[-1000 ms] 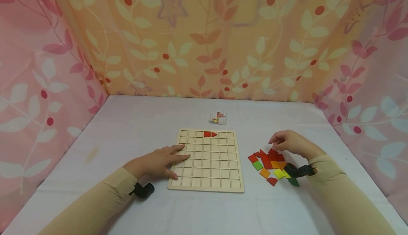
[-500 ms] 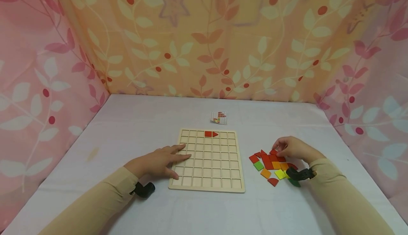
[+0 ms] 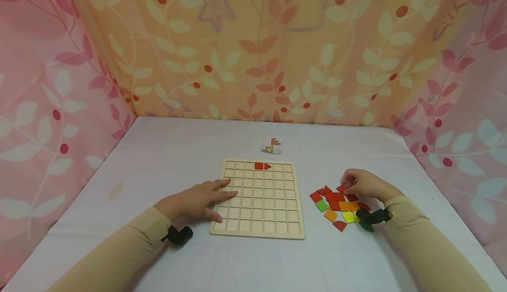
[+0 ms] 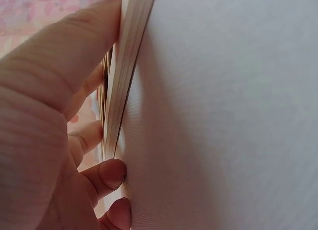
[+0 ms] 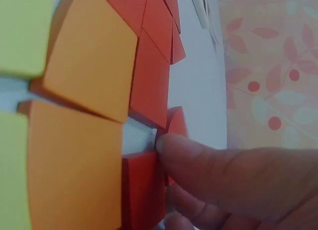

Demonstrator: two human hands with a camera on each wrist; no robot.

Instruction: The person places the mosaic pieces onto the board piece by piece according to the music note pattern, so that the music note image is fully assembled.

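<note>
My left hand (image 3: 194,202) rests with spread fingers on the left side of a pale wooden grid board (image 3: 257,235); in the left wrist view its thumb (image 4: 94,24) lies against the board's edge (image 4: 130,56). A red square tile (image 3: 259,166) and a red triangle (image 3: 267,166) sit side by side in the board's top row. To the board's right, my right hand (image 3: 364,183) pinches a small red triangular tile (image 3: 341,188) at the far side of a tile pile. The right wrist view has the thumb (image 5: 181,153) on this tile (image 5: 177,119), its fingers partly hidden below.
Loose tiles lie close together: red squares (image 3: 334,196), orange (image 3: 330,215), yellow (image 3: 349,217), light green (image 3: 322,205) and a dark green curved one (image 3: 366,226). Behind the board is a small printed pattern card (image 3: 272,145). Floral curtains (image 3: 253,54) enclose the white table.
My right hand has come down from above the pile and taken hold of the red triangle, drawing it slightly away. Neighbouring red tiles have shifted. The left hand stays put.
</note>
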